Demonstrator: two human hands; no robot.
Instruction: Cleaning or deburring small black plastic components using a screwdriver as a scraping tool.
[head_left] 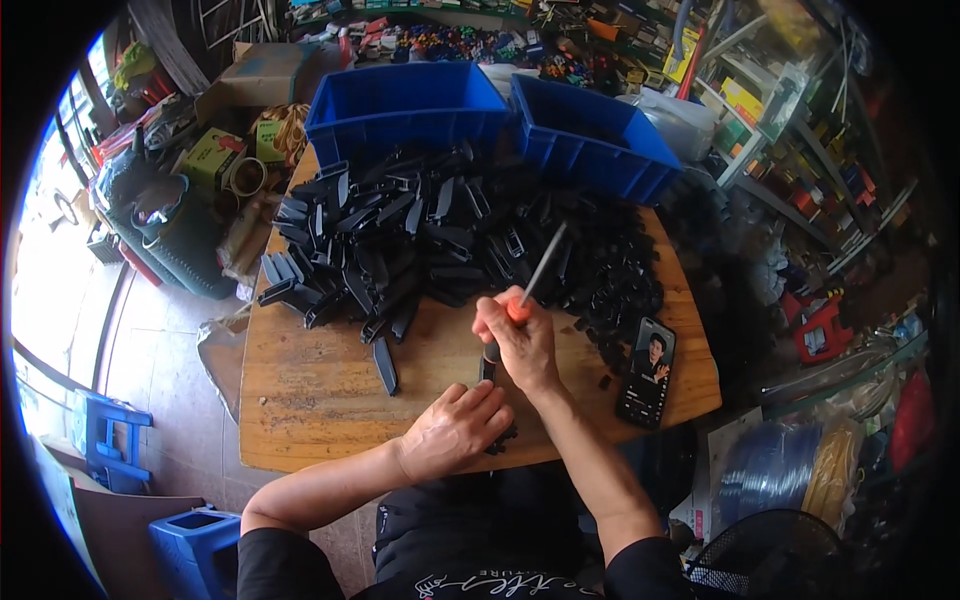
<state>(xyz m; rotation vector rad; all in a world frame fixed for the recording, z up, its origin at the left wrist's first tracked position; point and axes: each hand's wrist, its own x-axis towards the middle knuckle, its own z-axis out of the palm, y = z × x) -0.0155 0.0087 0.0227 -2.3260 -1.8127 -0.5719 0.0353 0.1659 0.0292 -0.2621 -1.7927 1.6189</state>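
Observation:
My right hand (522,345) is closed round a screwdriver (543,266) with an orange-red handle and a metal shaft. Its shaft points up and away from me, and the dark butt end of the handle is down at a narrow black plastic piece (487,371). Whether the butt touches that piece I cannot tell. My left hand (455,428) rests on the wooden table (310,405) with curled fingers on the near end of the piece, hiding part of it. Small black parts (503,440) show beside the left fingertips. One long black plastic piece (385,366) lies apart to the left.
A large heap of long black plastic pieces (400,225) covers the table's far half, with smaller black parts (615,275) at its right. Two blue bins (408,128) stand behind. A phone (646,375) lies at the right edge. A blue stool (195,545) stands lower left.

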